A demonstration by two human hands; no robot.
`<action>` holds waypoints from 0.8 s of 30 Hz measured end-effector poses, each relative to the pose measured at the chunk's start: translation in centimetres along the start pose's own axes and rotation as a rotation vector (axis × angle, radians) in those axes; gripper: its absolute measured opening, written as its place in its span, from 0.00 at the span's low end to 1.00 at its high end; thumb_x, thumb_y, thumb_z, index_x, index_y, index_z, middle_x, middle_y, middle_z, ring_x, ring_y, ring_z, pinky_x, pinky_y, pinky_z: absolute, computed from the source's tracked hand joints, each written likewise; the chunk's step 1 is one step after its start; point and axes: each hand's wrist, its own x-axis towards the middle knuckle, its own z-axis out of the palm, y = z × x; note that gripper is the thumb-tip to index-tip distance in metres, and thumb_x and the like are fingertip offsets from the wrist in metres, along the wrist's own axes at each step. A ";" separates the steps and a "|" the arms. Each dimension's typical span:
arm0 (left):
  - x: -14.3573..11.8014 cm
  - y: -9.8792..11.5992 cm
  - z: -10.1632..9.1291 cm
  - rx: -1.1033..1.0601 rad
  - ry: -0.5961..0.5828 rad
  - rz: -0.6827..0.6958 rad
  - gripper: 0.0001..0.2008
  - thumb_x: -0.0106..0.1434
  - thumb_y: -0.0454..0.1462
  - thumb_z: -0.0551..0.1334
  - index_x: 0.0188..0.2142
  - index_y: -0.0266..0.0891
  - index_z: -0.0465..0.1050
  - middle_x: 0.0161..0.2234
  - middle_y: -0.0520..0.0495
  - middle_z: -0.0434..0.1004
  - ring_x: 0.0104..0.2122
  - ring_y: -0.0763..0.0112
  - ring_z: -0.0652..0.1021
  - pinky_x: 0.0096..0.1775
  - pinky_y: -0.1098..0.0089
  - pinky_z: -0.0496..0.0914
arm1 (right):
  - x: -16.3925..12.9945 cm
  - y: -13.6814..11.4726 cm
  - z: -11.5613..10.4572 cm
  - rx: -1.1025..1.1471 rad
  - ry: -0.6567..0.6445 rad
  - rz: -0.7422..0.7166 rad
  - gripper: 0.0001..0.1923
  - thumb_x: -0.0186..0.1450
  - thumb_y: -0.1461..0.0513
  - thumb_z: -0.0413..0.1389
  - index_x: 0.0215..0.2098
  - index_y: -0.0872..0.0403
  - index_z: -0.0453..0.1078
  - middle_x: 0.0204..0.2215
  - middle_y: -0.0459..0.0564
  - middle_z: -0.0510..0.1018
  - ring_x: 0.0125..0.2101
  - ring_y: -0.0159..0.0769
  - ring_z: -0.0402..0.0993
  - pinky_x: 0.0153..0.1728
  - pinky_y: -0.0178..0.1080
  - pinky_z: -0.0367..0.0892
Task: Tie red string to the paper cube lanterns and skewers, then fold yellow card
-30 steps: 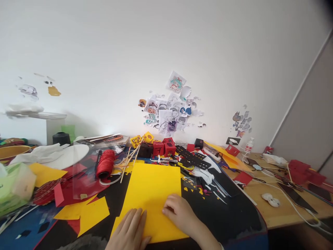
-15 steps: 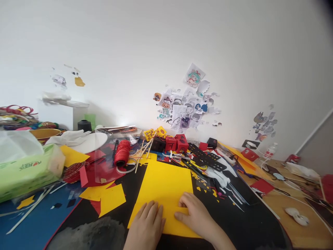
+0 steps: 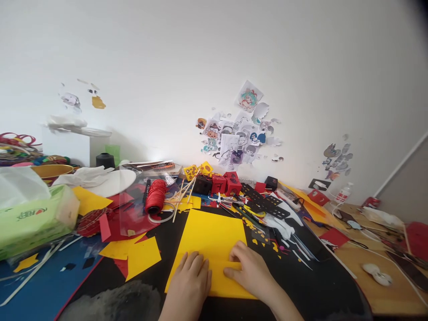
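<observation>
A sheet of yellow paper (image 3: 214,229) lies on the black mat in front of me, its near edge close to my body. My left hand (image 3: 190,281) rests flat on the sheet's lower left part, fingers stretched forward and side by side. On the lower right part sits my right hand (image 3: 249,269), its fingers bent and the thumb apart from them, touching the paper. A faint crease or edge runs across the sheet between the two hands. No tool shows in either hand.
Left of the sheet lie yellow paper pieces (image 3: 143,256), a spool of red cord (image 3: 156,196) and a green tissue pack (image 3: 36,218). Behind it stand red cubes (image 3: 232,183) and thin sticks (image 3: 180,196). Scissors (image 3: 252,211), black punched strips (image 3: 265,201) and scraps are at right.
Both hands have shifted slightly forward on the sheet, keeping much the same pose. The sheet's near edge appears a little higher. The camera view has moved slightly.
</observation>
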 end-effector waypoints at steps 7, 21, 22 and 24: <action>0.1 0.4 -0.8 0.010 -0.123 -0.057 0.08 0.59 0.36 0.58 0.38 0.41 0.74 0.32 0.48 0.76 0.35 0.63 0.76 0.47 0.54 0.68 | -0.4 0.3 1.0 0.069 0.056 0.021 0.09 0.55 0.60 0.59 0.29 0.51 0.62 0.31 0.41 0.67 0.32 0.31 0.66 0.32 0.33 0.55; 1.0 -0.3 -3.9 -0.173 -0.576 0.009 0.40 0.50 0.63 0.50 0.56 0.43 0.61 0.52 0.35 0.68 0.52 0.43 0.67 0.51 0.44 0.60 | 0.0 0.5 1.3 -0.039 0.133 0.004 0.03 0.62 0.63 0.52 0.31 0.52 0.61 0.34 0.44 0.69 0.37 0.36 0.64 0.35 0.37 0.57; 1.0 -0.3 -3.9 -0.179 -0.577 0.011 0.41 0.49 0.63 0.51 0.56 0.43 0.60 0.53 0.34 0.68 0.53 0.42 0.66 0.52 0.44 0.59 | 0.1 0.5 1.2 -0.043 0.129 0.004 0.03 0.62 0.63 0.52 0.31 0.52 0.61 0.34 0.44 0.69 0.37 0.36 0.64 0.35 0.37 0.57; 0.7 -0.2 -3.8 -0.179 -0.598 0.017 0.44 0.48 0.64 0.52 0.58 0.43 0.57 0.54 0.33 0.65 0.54 0.41 0.64 0.53 0.43 0.56 | 0.1 0.5 1.2 -0.051 0.125 0.002 0.03 0.62 0.63 0.52 0.30 0.52 0.61 0.33 0.44 0.69 0.36 0.36 0.64 0.35 0.37 0.58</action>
